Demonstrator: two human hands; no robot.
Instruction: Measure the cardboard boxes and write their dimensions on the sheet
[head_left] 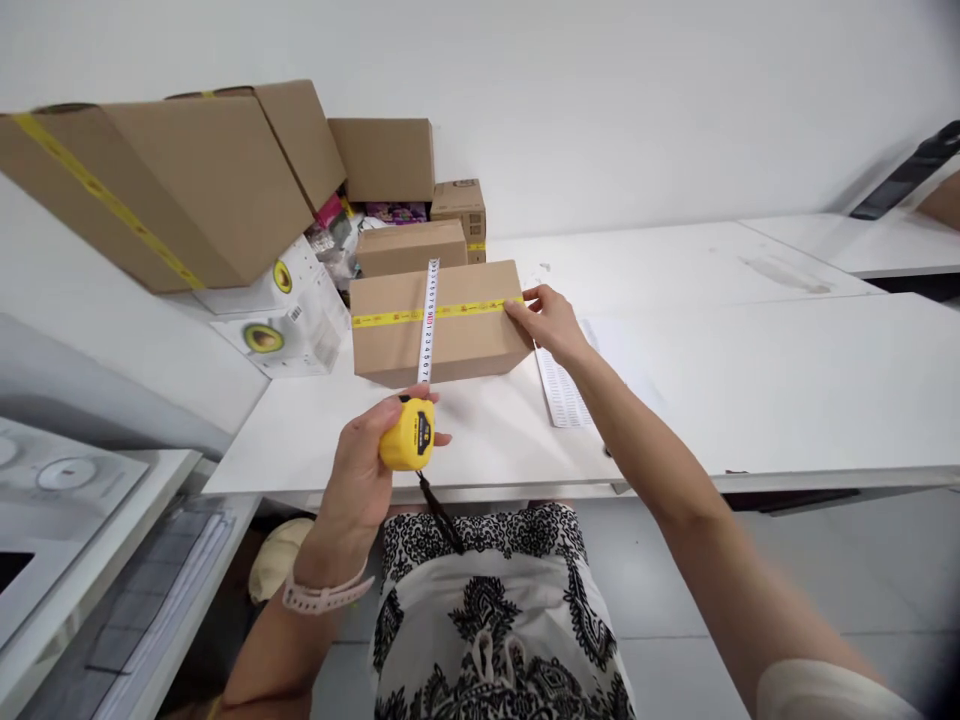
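My left hand is closed around a yellow tape measure, just in front of the table's near edge side of the box. Its white blade runs out away from me across the top of a cardboard box, crossing the yellow printed packing tape that seals it. A dark wrist strap dangles from the tape measure. At the box's right end, my right hand grips the edge, fingertips on the upper corner near the tape's end. A printed sheet lies partly under my right wrist.
Behind the box stand smaller cartons and wrapped goods. Large cardboard boxes are stacked at the left on white avocado-print boxes. The white table extends right, towards a dark object. A white appliance stands at lower left.
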